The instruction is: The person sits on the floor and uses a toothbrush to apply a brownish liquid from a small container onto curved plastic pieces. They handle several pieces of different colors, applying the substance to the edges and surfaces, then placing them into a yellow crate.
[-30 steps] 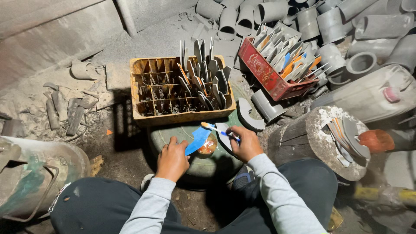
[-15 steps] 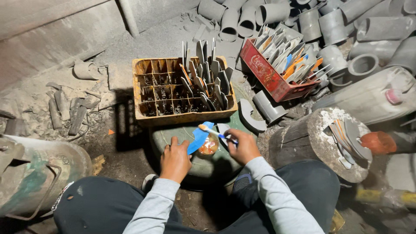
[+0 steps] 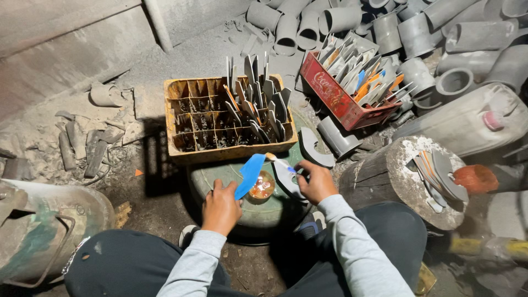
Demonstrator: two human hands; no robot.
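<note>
A dusty heap of grey pipe fittings (image 3: pixel 385 27) fills the top right corner. Below it lie a pale jerrycan (image 3: pixel 467 121) and a wooden stump (image 3: pixel 385 176) carrying flat grey blades. A yellow divided crate (image 3: pixel 181 148) and a red crate (image 3: pixel 330 96) both hold upright blades. Before the person sits a round green drum lid (image 3: pixel 220 181) with a small orange-filled tin (image 3: pixel 262 187) on it. The left hand (image 3: pixel 221 209) has its fingers closed around a blue blade (image 3: pixel 250 173) above the tin. The right hand (image 3: pixel 316 181) grips a thin brush (image 3: pixel 281 163) and a grey blade (image 3: pixel 286 179).
</note>
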